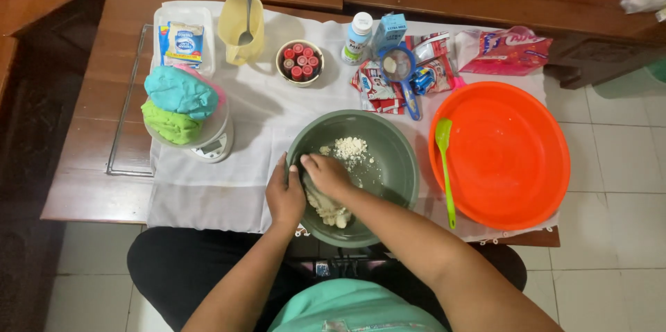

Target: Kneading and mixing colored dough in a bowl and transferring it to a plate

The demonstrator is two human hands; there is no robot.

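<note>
Left hand [284, 197] fingers hold the green bowl [392, 145] rim; right hand [326, 174] fingers press white dough [331, 213] inside, near the tabletop [90, 186] edge.

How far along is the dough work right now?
Done: blue dough and green dough sit finished in the bowl on the scale. In hand: the left hand steadies the green bowl while the right hand kneads white dough. Left: loose crumbs remain unmixed, and this dough is uncoloured.

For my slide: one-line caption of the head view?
Right hand kneads white dough in a grey bowl; left hand steadies its rim.
</note>
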